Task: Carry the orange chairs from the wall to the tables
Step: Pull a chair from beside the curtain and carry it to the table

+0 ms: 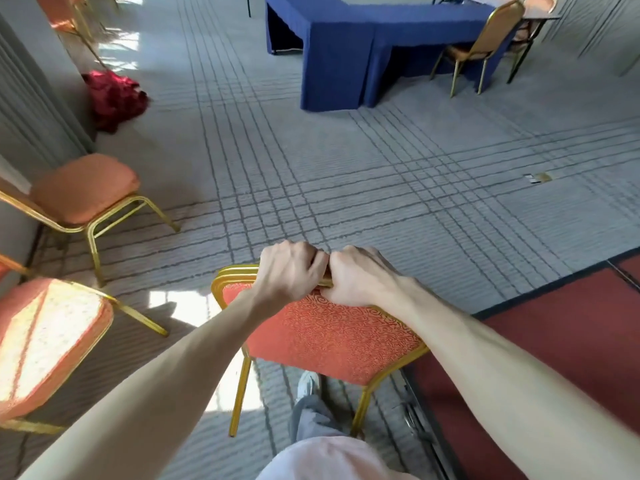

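L hand [292, 270] & R hand [362, 277] side by side, fingers clenched round gold top rail of orange chair [322, 336]; blue-draped tables [346, 50] far, carpet [381, 168] between.

no readable text, labels, brands, numbers or signs on anything shown

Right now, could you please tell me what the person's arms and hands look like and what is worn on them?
The left forearm and right forearm are bare to the frame's edge: no sleeves, gloves, watch or bracelet show. The left hand and right hand show no rings.
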Action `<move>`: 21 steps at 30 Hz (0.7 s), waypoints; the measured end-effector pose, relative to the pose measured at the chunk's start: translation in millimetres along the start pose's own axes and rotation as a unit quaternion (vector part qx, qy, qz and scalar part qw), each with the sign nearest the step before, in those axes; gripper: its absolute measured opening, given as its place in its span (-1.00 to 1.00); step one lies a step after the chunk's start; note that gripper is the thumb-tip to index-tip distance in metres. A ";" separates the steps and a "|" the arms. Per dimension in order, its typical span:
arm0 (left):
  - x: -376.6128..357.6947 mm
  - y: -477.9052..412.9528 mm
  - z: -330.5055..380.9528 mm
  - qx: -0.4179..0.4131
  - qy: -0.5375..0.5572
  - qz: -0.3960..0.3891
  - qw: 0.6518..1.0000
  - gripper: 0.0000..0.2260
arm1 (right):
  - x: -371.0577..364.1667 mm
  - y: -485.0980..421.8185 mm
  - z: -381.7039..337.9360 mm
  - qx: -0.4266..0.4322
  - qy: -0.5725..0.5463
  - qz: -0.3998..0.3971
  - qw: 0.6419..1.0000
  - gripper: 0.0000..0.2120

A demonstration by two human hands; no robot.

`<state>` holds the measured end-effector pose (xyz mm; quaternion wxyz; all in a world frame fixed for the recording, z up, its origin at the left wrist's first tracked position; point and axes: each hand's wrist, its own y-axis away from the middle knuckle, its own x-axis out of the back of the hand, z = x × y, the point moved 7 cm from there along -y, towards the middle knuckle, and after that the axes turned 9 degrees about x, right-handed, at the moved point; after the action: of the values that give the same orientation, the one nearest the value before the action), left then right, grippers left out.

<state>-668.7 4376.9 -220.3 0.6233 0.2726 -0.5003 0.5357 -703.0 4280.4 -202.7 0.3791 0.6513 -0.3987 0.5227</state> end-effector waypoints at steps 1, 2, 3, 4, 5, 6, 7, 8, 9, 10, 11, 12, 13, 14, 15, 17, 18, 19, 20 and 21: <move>-13.1 -18.9 -1.2 0.010 0.003 -0.012 1.000 -0.57 | -3.2 -14.4 16.8 -0.001 0.001 -0.002 1.000 -0.71; -22.7 -34.7 -2.0 0.023 0.009 -0.020 0.999 -0.59 | -5.8 -26.5 31.7 -0.006 -0.005 -0.006 1.000 -0.72; -28.5 -49.6 -1.8 0.038 0.014 -0.026 0.999 -0.59 | -7.1 -37.2 46.9 -0.016 -0.020 -0.013 1.000 -0.73; -32.1 -64.2 0.0 0.046 0.016 -0.027 0.998 -0.59 | -7.0 -47.3 61.8 -0.025 -0.036 -0.014 0.999 -0.74; -35.0 -81.4 4.2 0.039 0.011 -0.028 0.999 -0.59 | -2.7 -57.8 75.9 -0.030 -0.049 -0.009 0.998 -0.76; -37.7 -99.8 9.1 0.022 0.005 -0.033 0.999 -0.60 | 2.4 -68.9 90.1 -0.036 -0.062 -0.004 0.997 -0.78; -41.8 -119.3 13.3 0.007 0.000 -0.043 0.999 -0.60 | 6.1 -78.8 105.8 -0.048 -0.075 0.001 0.996 -0.79; -41.9 -137.3 15.7 -0.001 -0.002 -0.044 0.999 -0.60 | 12.0 -89.3 117.5 -0.057 -0.083 0.015 0.995 -0.78; -42.7 -154.5 16.2 0.001 -0.005 -0.049 0.999 -0.60 | 17.3 -99.5 127.3 -0.065 -0.085 0.035 0.994 -0.77; -45.6 -172.8 15.3 0.014 -0.005 -0.059 0.998 -0.61 | 21.7 -108.7 137.7 -0.078 -0.086 0.061 0.991 -0.76; -51.2 -193.2 15.3 0.027 -0.007 -0.073 0.997 -0.62 | 24.4 -117.3 150.8 -0.096 -0.088 0.087 0.988 -0.75; -56.1 -207.7 15.6 0.039 -0.008 -0.086 0.995 -0.63 | 25.8 -123.4 160.1 -0.113 -0.091 0.108 0.984 -0.75; -59.0 -216.3 15.5 0.049 -0.005 -0.090 0.995 -0.63 | 25.7 -127.5 166.9 -0.126 -0.094 0.121 0.980 -0.75; -61.2 -222.9 16.5 0.049 0.002 -0.083 0.995 -0.62 | 23.8 -131.3 174.2 -0.138 -0.101 0.126 0.977 -0.75; -63.7 -231.5 17.9 0.045 0.004 -0.067 0.997 -0.60 | 22.8 -135.8 183.2 -0.148 -0.110 0.127 0.975 -0.76; -63.6 -241.2 17.9 0.028 -0.004 -0.038 0.999 -0.58 | 23.6 -144.6 193.0 -0.152 -0.120 0.132 0.972 -0.76; -64.4 -247.0 16.4 0.023 -0.004 -0.033 0.999 -0.57 | 26.3 -150.1 197.2 -0.153 -0.117 0.139 0.971 -0.76; -64.5 -253.6 15.8 0.019 0.001 -0.032 0.999 -0.57 | 29.0 -156.0 202.0 -0.154 -0.115 0.143 0.971 -0.75; -65.0 -261.9 15.8 0.016 0.008 -0.036 0.999 -0.56 | 31.9 -162.1 207.4 -0.155 -0.115 0.144 0.971 -0.75; -65.0 -269.6 17.2 0.008 0.015 -0.038 0.999 -0.56 | 34.0 -167.9 212.9 -0.155 -0.119 0.142 0.970 -0.75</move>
<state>-416.0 4261.3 -220.8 0.6483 0.2879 -0.4761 0.5198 -464.1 4148.6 -217.6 0.3472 0.5788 -0.6052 0.4221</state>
